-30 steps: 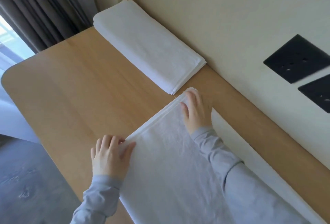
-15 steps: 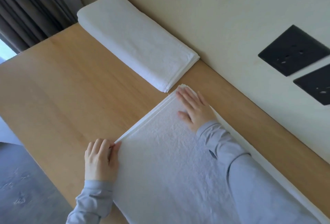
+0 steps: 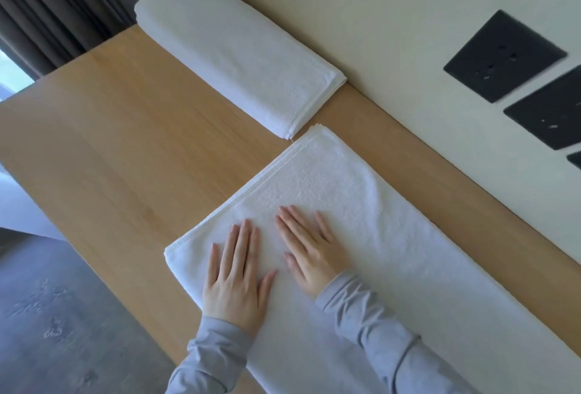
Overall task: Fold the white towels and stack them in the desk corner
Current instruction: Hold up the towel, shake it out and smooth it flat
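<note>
Wood desk along a cream wall, folded stack up in its corner. Left hand and right hand both lie flat on the towel, fingers straight, gripping nothing. Towel runs 11 to 5 o'clock. Stack's at 12 from the hands, right hand slightly nearer I'd say.

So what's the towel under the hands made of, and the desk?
The towel looks like soft white terry cloth, probably cotton: its top is nubbly and its edge has a stitched hem. The desk looks like pale wood with a smooth matt finish: grain lines show, though it could be laminate.
</note>
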